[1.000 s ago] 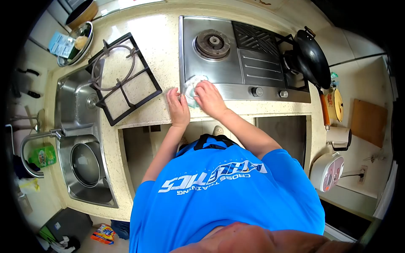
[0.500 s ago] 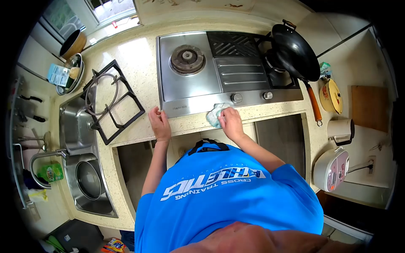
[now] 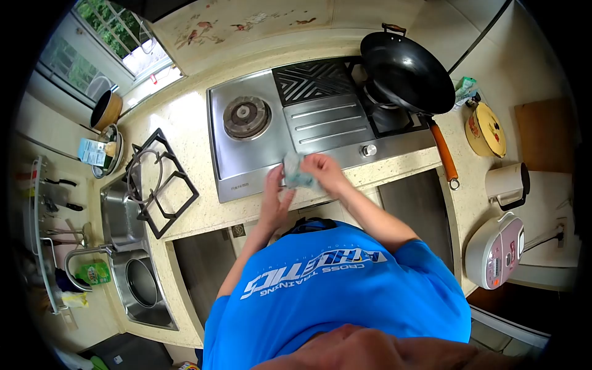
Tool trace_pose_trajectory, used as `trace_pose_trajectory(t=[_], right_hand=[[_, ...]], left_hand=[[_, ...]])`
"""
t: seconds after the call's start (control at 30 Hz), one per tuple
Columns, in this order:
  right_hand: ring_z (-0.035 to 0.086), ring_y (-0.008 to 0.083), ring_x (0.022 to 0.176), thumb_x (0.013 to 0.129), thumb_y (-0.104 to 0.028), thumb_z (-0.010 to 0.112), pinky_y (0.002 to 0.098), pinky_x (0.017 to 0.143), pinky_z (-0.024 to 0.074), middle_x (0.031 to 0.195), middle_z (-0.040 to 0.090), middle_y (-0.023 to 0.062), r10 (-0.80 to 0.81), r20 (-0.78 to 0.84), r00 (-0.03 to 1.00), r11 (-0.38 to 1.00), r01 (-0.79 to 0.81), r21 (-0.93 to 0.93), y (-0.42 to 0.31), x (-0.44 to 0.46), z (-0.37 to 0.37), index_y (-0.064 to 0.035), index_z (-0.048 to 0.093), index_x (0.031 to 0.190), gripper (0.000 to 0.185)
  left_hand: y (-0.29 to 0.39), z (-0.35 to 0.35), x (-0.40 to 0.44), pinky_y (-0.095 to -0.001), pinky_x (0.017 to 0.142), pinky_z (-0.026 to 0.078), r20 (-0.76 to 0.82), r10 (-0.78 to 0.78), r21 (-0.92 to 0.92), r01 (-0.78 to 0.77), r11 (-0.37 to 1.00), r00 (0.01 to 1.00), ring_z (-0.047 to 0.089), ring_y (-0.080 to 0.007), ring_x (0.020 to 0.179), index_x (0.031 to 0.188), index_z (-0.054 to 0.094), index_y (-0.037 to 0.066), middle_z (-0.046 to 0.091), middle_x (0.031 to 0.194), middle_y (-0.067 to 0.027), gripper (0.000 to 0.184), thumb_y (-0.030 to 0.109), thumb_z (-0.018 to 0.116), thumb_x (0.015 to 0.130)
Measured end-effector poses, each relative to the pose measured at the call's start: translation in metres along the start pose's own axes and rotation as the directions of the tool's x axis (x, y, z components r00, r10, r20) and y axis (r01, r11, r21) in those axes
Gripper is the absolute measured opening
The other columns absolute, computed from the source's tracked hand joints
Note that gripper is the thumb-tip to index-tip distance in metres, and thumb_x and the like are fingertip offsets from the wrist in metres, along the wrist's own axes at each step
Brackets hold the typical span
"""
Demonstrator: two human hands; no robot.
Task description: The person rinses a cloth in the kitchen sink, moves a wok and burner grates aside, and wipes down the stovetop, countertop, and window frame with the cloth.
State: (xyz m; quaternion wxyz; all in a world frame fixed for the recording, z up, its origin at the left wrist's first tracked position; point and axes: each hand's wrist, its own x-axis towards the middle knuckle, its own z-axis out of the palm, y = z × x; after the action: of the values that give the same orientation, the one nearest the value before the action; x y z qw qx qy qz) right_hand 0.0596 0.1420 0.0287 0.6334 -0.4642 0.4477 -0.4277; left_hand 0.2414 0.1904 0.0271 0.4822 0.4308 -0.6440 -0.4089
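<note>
A pale blue-green cloth [image 3: 298, 174], blurred by motion, hangs bunched between my hands at the front edge of the stove [image 3: 271, 145]. My right hand [image 3: 327, 174] pinches its right side. At the cloth's left edge is my left hand [image 3: 275, 197], its thumb spread away from the fingers; the fingertips seem to touch the cloth. The stove's left burner [image 3: 246, 117] sits bare of its grate. One control knob [image 3: 369, 150] shows on the front panel; the area around the cloth is partly covered by my hands.
A black pan grate [image 3: 161, 182] lies on the counter at the left, partly over the sink [image 3: 123, 213]. On the right burner stands a black wok [image 3: 407, 74], its wooden handle [image 3: 443, 148] jutting toward me. A yellow pot [image 3: 486, 131] and rice cooker [image 3: 493, 251] stand farther right.
My right hand has lifted the cloth from the counter edge and moved left. The left hand has come right to meet the cloth. The view has shifted slightly.
</note>
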Motion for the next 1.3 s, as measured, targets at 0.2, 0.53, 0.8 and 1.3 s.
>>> trace_pose_trajectory(t=[0.2,0.53,0.8,1.3], right_hand=[[0.058,0.0381,0.082,0.080,-0.018,0.064,0.0434,0.071,0.0469,0.086,0.059,0.0190,-0.640,-0.250,0.727,0.407,0.044,-0.913,-0.031,0.088,-0.128,-0.0019,0.056,0.084,0.018],[0.060,0.0259,0.090,0.078,-0.006,0.056,0.0364,0.076,0.0512,0.097,0.060,0.0135,-0.469,-0.032,0.883,0.065,-0.002,-0.998,0.013,0.154,-0.076,-0.0048,0.058,0.092,0.014],[0.060,0.0251,0.095,0.078,-0.015,0.059,0.0379,0.081,0.0470,0.103,0.059,0.0114,-0.284,-0.244,0.927,0.007,-0.253,-0.968,-0.016,0.127,-0.144,-0.0046,0.058,0.101,0.026],[0.064,0.0267,0.085,0.076,-0.013,0.062,0.0373,0.076,0.0507,0.093,0.065,0.0096,-0.377,-0.044,0.925,0.811,0.307,-0.499,0.041,0.191,-0.049,-0.0069,0.063,0.098,0.022]], left_hand=[[-0.057,-0.037,-0.007,-0.0359,0.084,0.045,-0.329,0.008,0.438,0.145,0.887,0.944,0.052,-0.0296,0.103,0.122,0.049,0.002,0.049,0.119,-0.0173,0.036,0.006,0.056,0.087],[-0.064,-0.032,-0.012,-0.0406,0.081,0.044,-0.320,0.169,0.725,0.126,0.678,0.932,0.051,-0.0359,0.094,0.103,0.053,0.001,0.049,0.104,-0.0199,0.028,0.011,0.065,0.080],[-0.071,-0.032,-0.013,-0.0420,0.079,0.043,-0.343,0.130,0.712,0.167,0.682,0.930,0.050,-0.0361,0.090,0.098,0.052,0.002,0.049,0.099,-0.0189,0.032,0.014,0.070,0.075],[-0.060,-0.028,-0.010,-0.0364,0.069,0.043,-0.318,0.173,0.746,0.133,0.652,0.932,0.050,-0.0280,0.078,0.091,0.051,0.002,0.047,0.089,-0.0132,0.029,0.010,0.071,0.072]])
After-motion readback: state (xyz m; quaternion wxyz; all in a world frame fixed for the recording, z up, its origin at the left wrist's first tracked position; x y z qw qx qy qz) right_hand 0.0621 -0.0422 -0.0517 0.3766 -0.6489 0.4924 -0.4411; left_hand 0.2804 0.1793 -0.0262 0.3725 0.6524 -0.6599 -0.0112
